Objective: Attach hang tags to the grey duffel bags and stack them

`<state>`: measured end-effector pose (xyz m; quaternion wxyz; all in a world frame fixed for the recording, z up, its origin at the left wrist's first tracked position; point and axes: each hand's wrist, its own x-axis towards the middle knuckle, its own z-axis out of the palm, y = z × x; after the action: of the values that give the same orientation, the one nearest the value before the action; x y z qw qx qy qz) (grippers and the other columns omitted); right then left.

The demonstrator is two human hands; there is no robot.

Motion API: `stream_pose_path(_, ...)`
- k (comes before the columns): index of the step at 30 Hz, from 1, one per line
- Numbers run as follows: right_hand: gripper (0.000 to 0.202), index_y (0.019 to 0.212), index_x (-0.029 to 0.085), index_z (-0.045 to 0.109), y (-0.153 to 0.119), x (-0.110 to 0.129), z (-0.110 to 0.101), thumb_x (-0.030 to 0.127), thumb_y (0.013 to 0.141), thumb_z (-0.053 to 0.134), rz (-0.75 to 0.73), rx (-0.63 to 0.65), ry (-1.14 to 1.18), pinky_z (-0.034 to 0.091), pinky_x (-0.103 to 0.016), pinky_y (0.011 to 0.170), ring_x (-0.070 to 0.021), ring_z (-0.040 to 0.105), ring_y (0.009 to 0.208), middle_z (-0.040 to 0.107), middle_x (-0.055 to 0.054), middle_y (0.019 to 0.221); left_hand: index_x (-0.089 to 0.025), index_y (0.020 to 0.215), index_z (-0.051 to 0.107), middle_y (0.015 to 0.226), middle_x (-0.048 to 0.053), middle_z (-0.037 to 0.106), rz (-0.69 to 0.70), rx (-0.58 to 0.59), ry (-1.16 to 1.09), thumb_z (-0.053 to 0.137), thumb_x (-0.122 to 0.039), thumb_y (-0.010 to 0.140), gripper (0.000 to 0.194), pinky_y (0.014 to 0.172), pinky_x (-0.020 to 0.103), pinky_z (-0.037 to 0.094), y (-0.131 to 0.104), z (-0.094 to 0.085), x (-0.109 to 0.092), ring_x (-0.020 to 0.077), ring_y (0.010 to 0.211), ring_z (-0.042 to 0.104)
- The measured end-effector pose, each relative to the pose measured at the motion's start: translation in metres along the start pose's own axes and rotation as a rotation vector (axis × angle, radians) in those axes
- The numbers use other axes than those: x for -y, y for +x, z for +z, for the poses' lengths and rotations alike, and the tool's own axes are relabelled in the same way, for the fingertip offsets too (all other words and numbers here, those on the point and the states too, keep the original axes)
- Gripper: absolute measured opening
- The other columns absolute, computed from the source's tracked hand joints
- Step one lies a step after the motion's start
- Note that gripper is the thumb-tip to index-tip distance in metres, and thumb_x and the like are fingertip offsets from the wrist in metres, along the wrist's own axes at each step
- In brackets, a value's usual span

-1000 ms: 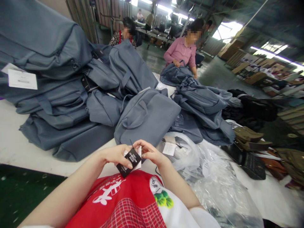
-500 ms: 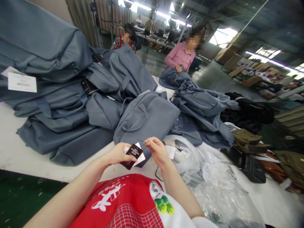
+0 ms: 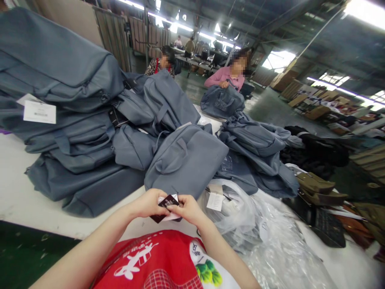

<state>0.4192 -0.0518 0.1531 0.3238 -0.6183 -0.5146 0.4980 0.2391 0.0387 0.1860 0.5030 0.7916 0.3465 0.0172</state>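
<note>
From the head camera I see both forearms reaching in from below, bent toward each other above the red apron [image 3: 156, 261], the hands meeting just in front of the chest. My left hand [image 3: 149, 203] pinches a black hang tag [image 3: 168, 202] with white cards behind it; my right hand [image 3: 188, 208] closes its fingertips on the tag's right edge. The tag sits between both hands, just before a grey bag [image 3: 188, 158] on the white table [image 3: 18, 200], with clear plastic bags [image 3: 261, 241] to the right.
</note>
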Motion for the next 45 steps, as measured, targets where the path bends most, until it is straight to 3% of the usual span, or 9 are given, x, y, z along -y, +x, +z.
stream_pose_path(6, 0.028, 0.068, 0.014, 0.065, -0.002, 0.005, -0.018, 0.041, 0.073, 0.067, 0.036, 0.086, -0.257, 0.025, -0.02, 0.046, -0.0071, 0.036, 0.048, 0.048, 0.004, 0.052, -0.019, 0.081, 0.07, 0.071, -0.003, 0.069, 0.016, 0.336, 0.052, 0.068, -0.028, 0.059, 0.025, 0.055, 0.018, 0.042, -0.006, -0.02, 0.015, 0.0151, 0.065, 0.061)
stream_pose_path(9, 0.029, 0.068, 0.015, 0.061, -0.001, 0.008, -0.017, 0.04, 0.081, 0.058, -0.044, 0.126, -0.229, 0.028, -0.019, 0.048, -0.0075, 0.037, 0.051, 0.048, 0.004, 0.055, -0.019, 0.079, 0.07, 0.069, -0.002, 0.069, -0.005, 0.342, 0.073, 0.072, -0.033, 0.057, 0.027, 0.054, 0.019, 0.042, -0.004, -0.018, 0.016, 0.0153, 0.063, 0.061)
stream_pose_path(14, 0.039, 0.062, 0.016, 0.053, -0.001, 0.016, -0.009, 0.038, 0.092, 0.041, -0.205, 0.101, -0.235, 0.03, -0.021, 0.054, -0.0088, 0.039, 0.055, 0.045, 0.004, 0.058, -0.017, 0.068, 0.07, 0.06, -0.001, 0.066, -0.104, 0.148, 0.099, 0.072, -0.045, 0.057, 0.03, 0.049, 0.02, 0.038, 0.002, -0.008, 0.012, 0.0162, 0.056, 0.058)
stream_pose_path(25, 0.027, 0.065, 0.018, 0.058, -0.001, 0.015, 0.003, 0.036, 0.085, 0.056, -0.287, -0.04, -0.491, 0.025, -0.025, 0.055, -0.0119, 0.043, 0.058, 0.054, -0.001, 0.061, -0.02, 0.057, 0.063, 0.054, 0.001, 0.062, -0.123, -0.117, 0.268, 0.072, -0.056, 0.053, 0.037, 0.05, 0.024, 0.034, 0.007, 0.017, 0.022, 0.0167, 0.051, 0.055)
stream_pose_path(32, 0.021, 0.064, 0.018, 0.058, 0.012, 0.008, -0.002, 0.027, 0.082, 0.054, -0.132, -0.141, -0.443, 0.027, -0.024, 0.056, -0.0126, 0.046, 0.058, 0.057, 0.0, 0.062, -0.021, 0.079, 0.065, 0.113, 0.006, 0.066, -0.016, -0.808, 0.006, 0.044, -0.046, 0.087, 0.034, 0.097, 0.03, 0.041, -0.018, -0.01, 0.004, 0.0214, 0.106, 0.058)
stream_pose_path(36, 0.016, 0.065, 0.017, 0.059, 0.017, 0.015, 0.016, 0.02, 0.08, 0.053, -0.211, -0.016, -0.325, 0.031, -0.023, 0.057, -0.0122, 0.048, 0.059, 0.058, 0.001, 0.064, -0.017, 0.114, 0.06, 0.124, 0.009, 0.061, 0.024, -0.637, -0.153, 0.04, -0.036, 0.088, 0.038, 0.1, 0.034, 0.04, -0.015, 0.019, -0.004, 0.0221, 0.113, 0.056)
stream_pose_path(39, 0.016, 0.064, 0.016, 0.058, 0.02, 0.022, 0.027, 0.018, 0.079, 0.051, -0.217, 0.039, -0.229, 0.031, -0.022, 0.055, -0.0104, 0.044, 0.056, 0.054, 0.002, 0.06, -0.017, 0.111, 0.063, 0.113, 0.009, 0.067, -0.003, -0.545, -0.078, 0.042, -0.034, 0.087, 0.036, 0.096, 0.033, 0.042, -0.006, 0.033, 0.002, 0.0222, 0.105, 0.06)
stream_pose_path(43, 0.026, 0.066, 0.015, 0.06, 0.027, 0.023, 0.02, 0.036, 0.08, 0.059, -0.132, 0.288, -0.094, 0.029, -0.021, 0.051, -0.0086, 0.037, 0.053, 0.047, 0.005, 0.055, -0.021, 0.091, 0.069, 0.089, 0.003, 0.072, -0.113, -0.455, -0.073, 0.051, -0.036, 0.081, 0.025, 0.078, 0.027, 0.047, -0.006, 0.007, 0.024, 0.02, 0.084, 0.066)
stream_pose_path(45, 0.031, 0.066, 0.015, 0.061, 0.035, 0.02, 0.014, 0.044, 0.077, 0.063, -0.076, 0.279, 0.015, 0.029, -0.021, 0.051, -0.0078, 0.036, 0.052, 0.046, 0.005, 0.054, -0.021, 0.09, 0.068, 0.08, 0.001, 0.072, -0.139, -0.377, -0.109, 0.053, -0.039, 0.08, 0.026, 0.07, 0.025, 0.047, -0.013, -0.012, 0.034, 0.0185, 0.075, 0.065)
